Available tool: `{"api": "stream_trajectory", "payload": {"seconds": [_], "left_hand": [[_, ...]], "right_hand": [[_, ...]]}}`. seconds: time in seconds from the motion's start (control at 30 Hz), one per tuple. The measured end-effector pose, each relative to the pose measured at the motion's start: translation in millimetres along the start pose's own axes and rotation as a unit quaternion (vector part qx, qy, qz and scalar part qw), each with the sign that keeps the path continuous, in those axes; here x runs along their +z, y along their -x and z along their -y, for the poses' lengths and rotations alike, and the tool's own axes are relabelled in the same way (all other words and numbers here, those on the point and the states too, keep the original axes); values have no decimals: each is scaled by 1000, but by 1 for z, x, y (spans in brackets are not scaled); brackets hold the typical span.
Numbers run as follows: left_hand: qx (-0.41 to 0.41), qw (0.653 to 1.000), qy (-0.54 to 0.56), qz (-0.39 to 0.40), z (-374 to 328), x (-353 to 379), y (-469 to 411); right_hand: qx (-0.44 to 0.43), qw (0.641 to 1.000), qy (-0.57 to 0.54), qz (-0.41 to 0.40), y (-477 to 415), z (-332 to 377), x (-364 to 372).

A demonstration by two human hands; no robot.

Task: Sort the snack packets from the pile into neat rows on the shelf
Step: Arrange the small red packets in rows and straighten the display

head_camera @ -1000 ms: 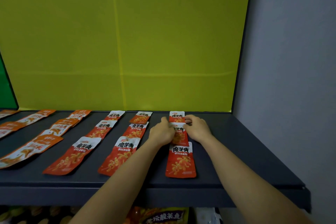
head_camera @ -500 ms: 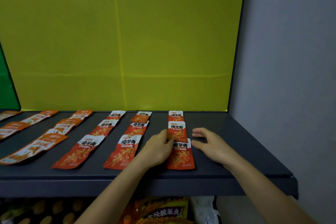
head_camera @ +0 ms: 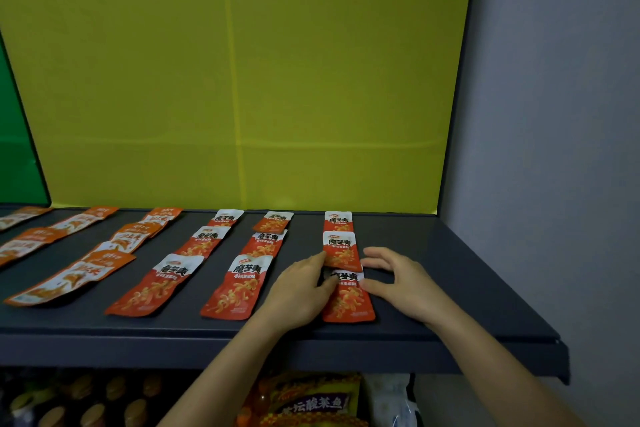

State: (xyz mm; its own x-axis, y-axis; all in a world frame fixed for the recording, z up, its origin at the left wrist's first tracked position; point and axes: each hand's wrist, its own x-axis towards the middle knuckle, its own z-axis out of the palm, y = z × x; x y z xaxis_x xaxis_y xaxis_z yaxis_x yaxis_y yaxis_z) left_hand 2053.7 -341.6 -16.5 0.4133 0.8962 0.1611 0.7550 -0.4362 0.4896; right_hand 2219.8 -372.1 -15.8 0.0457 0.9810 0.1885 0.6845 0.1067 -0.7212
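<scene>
Shelf [head_camera: 450, 288], rightmost row: left hand [head_camera: 298, 291], fingers extended, touches near packet [head_camera: 348, 302] and middle packet [head_camera: 341, 251]; right hand [head_camera: 401, 279], fingers loosely spread, flanks them.

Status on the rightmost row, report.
Left hand and right hand open, flanking the front packet, touching its edges. Packet flat on the shelf, meeting the middle packet. Nothing blocking.

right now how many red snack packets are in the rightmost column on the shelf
3 glossy red snack packets: back packet, middle packet, front packet closest to you. Others could hide underneath.
</scene>
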Motion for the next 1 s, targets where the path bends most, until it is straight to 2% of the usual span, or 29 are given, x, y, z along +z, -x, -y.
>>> {"api": "stream_trajectory", "payload": {"seconds": [0.13, 0.23, 0.37, 0.5, 0.6, 0.73, 0.87, 1.0], "left_hand": [[14, 1000, -11, -3, 0, 1, -1], [1, 999, 49, -2, 0, -4, 4], [28, 992, 101, -69, 13, -22, 15], [9, 983, 120, -135, 47, -51, 18], [-36, 985, 133, -102, 74, -63, 15], [-74, 987, 135, -43, 93, -64, 12], [-72, 992, 99, -36, 103, -57, 6], [-62, 995, 76, -26, 104, -55, 5]], "right_hand": [[-2, 1000, 1, 1, 0, 0, 1], [-6, 1000, -3, -27, 0, 2, 0], [-38, 997, -10, -67, -2, 23, 3], [-53, 997, -33, -38, -14, 64, 25], [-39, 999, -24, -2, -26, 89, 50], [23, 999, 7, 41, -40, 107, 84], [73, 997, 39, 11, -41, 108, 108], [72, 996, 35, -40, -38, 105, 121]]}}
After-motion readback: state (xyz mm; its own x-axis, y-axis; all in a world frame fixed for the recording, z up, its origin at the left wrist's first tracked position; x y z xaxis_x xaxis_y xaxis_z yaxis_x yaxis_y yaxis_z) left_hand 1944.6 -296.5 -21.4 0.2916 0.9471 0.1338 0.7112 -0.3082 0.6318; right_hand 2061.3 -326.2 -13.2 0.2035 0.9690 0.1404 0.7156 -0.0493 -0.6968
